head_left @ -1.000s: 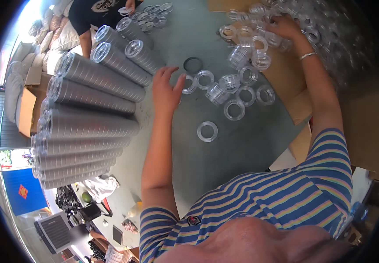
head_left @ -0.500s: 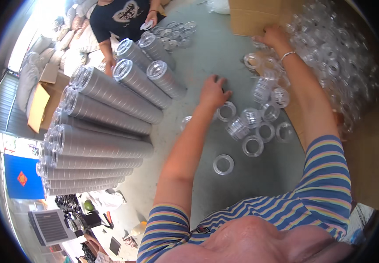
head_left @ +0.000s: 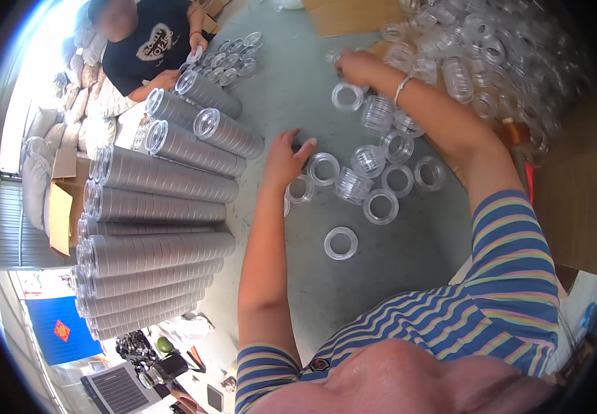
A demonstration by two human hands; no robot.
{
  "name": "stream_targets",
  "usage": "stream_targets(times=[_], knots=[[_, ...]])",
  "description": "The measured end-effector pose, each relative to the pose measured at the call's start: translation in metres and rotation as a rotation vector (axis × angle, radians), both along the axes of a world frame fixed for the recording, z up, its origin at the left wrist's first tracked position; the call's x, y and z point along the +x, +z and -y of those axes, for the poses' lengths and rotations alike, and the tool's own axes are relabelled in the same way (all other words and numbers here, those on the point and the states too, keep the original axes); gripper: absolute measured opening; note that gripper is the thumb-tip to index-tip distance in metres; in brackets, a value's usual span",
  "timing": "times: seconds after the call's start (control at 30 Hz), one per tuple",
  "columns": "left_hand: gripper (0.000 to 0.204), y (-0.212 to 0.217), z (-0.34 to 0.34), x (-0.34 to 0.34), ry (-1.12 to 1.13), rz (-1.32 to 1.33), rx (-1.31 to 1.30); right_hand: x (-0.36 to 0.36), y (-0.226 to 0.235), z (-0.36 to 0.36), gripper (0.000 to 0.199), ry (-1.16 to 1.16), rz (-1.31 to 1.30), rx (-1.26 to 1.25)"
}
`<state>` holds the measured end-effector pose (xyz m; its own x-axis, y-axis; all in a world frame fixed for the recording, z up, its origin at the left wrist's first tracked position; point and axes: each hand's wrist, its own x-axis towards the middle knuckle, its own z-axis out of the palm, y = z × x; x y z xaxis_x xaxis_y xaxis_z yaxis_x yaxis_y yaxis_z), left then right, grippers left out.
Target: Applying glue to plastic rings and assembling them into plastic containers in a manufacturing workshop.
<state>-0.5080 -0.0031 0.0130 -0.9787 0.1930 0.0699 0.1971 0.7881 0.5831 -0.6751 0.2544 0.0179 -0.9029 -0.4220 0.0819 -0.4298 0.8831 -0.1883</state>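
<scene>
My right hand (head_left: 359,67) reaches to the far side of the table, its fingers closed on a clear plastic ring (head_left: 333,56). My left hand (head_left: 287,159) hovers over the table with thumb and fingers apart, holding nothing. It is nearest to two loose clear rings, one lying flat (head_left: 324,169) and another (head_left: 300,188) partly by my wrist. More clear rings spread to the right, with short nested stacks (head_left: 353,185) among them. A single ring (head_left: 340,243) lies closer to my body.
Tall stacks of round clear plastic pieces (head_left: 164,252) stand along the left. A heap of loose clear pieces (head_left: 491,62) fills the far right by cardboard (head_left: 581,214). Across the table a co-worker in a black shirt (head_left: 150,48) handles pieces near several small round ones (head_left: 229,61).
The view has shifted. My right hand has moved left from beside the heap, with a clear ring at its fingertips. My left hand stays open near the loose rings.
</scene>
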Motion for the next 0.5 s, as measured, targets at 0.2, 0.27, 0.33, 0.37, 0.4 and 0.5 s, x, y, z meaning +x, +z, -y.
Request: stream_targets(times=[0.2,0.27,0.33,0.37,0.4,0.5], knots=[[0.067,-0.016,-0.015,-0.033,0.030,-0.095,0.528,0.084,0.023,0.033,0.028,0.585,0.389,-0.067],[0.070,-0.014,-0.013,-0.037,0.087,-0.020,0.776,0.119,0.087,0.024,0.032,0.607,0.609,-0.185],[0.072,-0.015,-0.020,-0.047,0.016,-0.080,0.461,0.108,0.102,0.005,0.041,0.482,0.843,-0.401],[0.072,-0.016,-0.028,-0.050,-0.002,-0.070,0.477,0.070,0.095,-0.016,0.045,0.348,0.852,-0.497],[0.072,-0.015,-0.042,-0.053,-0.005,-0.181,0.372,0.023,0.082,-0.040,0.048,0.241,0.504,-0.377],[0.070,-0.019,-0.071,-0.066,-0.046,-0.344,0.265,-0.053,0.050,-0.090,0.054,-0.249,-0.158,0.068]])
